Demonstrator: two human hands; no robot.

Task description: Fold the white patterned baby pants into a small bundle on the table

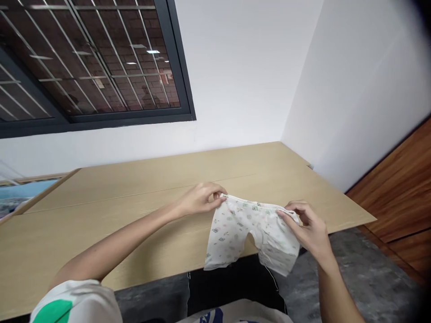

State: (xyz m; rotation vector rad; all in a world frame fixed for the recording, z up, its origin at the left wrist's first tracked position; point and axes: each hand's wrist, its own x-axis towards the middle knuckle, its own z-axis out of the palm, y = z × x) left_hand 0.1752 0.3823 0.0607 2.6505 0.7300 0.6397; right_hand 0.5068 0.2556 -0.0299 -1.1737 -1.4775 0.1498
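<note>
We're gripping small printed white shorts (251, 237) by waistband (256, 206), left hand (200, 199) pinching one end, right hand (308, 229) clasping other; shorts hanging in air above front edge of pale wood counter (134, 237).

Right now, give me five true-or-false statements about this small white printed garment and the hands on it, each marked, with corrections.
The left hand pinches the waistband of the small white printed shorts. True.
The right hand lies flat on the pale wooden table. False: it grips the waistband's other end.
The shorts' legs hang over the table's near edge. True.
A dark-framed, barred window sits in the white wall ahead. True.
The floor is blue carpet. False: it is mottled grey.
</note>
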